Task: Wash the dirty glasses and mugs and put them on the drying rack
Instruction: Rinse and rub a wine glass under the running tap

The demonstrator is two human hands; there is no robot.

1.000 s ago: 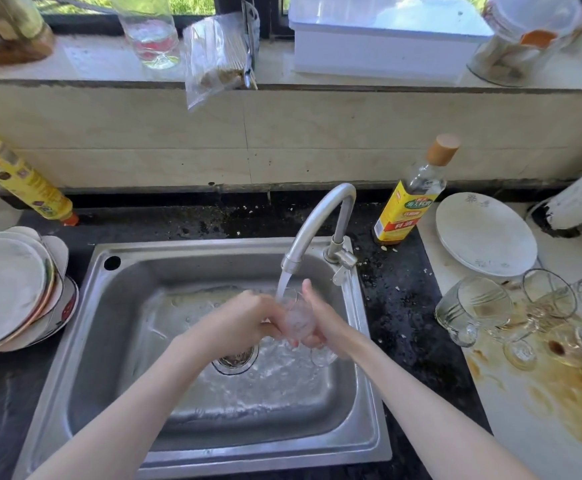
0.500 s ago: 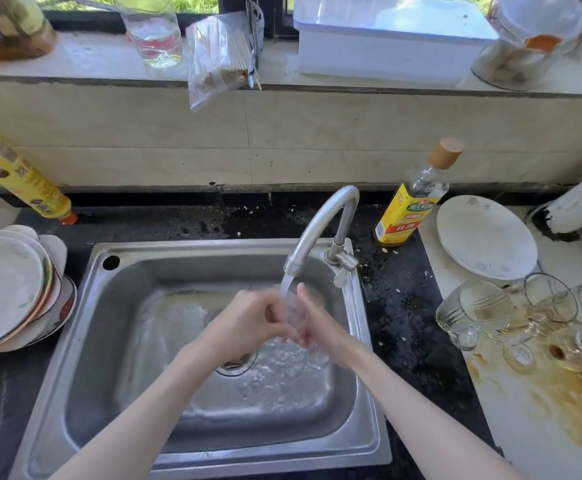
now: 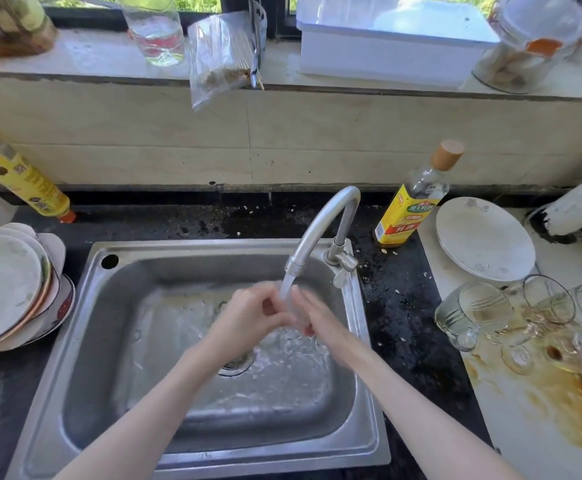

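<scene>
Both hands are working under the tap over the sink. The left hand and right hand are curling around a small glass, rinsing it. This is the washing step. Next, I think, it is going to the rack, which is not visible; more dirty glasses are waiting on the desk.

You are standing at a home kitchen counter. A stainless steel sink fills the centre of the frame, its curved faucet running. Stacked plates sit at the left edge, a white plate and stained glass mugs at right. A cooking wine bottle stands by the tiled backsplash, below a sunlit windowsill.
</scene>
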